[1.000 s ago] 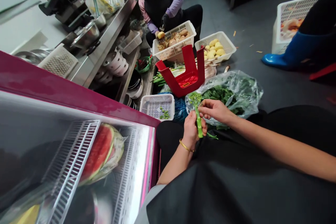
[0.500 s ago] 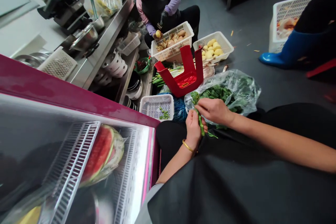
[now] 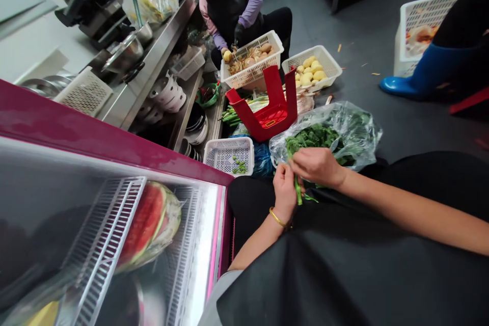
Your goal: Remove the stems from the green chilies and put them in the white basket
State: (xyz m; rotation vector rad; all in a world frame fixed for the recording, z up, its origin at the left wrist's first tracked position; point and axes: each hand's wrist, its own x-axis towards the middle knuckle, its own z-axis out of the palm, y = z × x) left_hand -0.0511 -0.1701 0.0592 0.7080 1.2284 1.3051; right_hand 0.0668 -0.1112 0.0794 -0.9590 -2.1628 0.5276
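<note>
A green leafy vegetable stalk (image 3: 298, 193) is held upright over my lap between both hands. My left hand (image 3: 285, 187), with a gold bangle at the wrist, is closed around the stalk. Just above it, my right hand (image 3: 318, 165) pinches the stalk's upper part; its fingertips partly hide what they grip. Behind the hands lies a clear plastic bag (image 3: 362, 130) full of leafy greens (image 3: 315, 136). To the left stands a white basket (image 3: 214, 155) with a few small green pieces (image 3: 240, 165) inside.
An upturned red stool (image 3: 267, 121) stands beyond the bag. A co-worker (image 3: 237, 0) sits behind a basket of potatoes (image 3: 250, 74); peeled potatoes fill another basket (image 3: 332, 71). At the left is a glass-fronted fridge (image 3: 183, 165) with cut watermelon. A blue boot (image 3: 416, 81) is at right.
Both hands and the stalk have shifted slightly down and to the right. The stalk's flowery top is less visible now. At the right, the other person's hand with an orange item has moved left.
</note>
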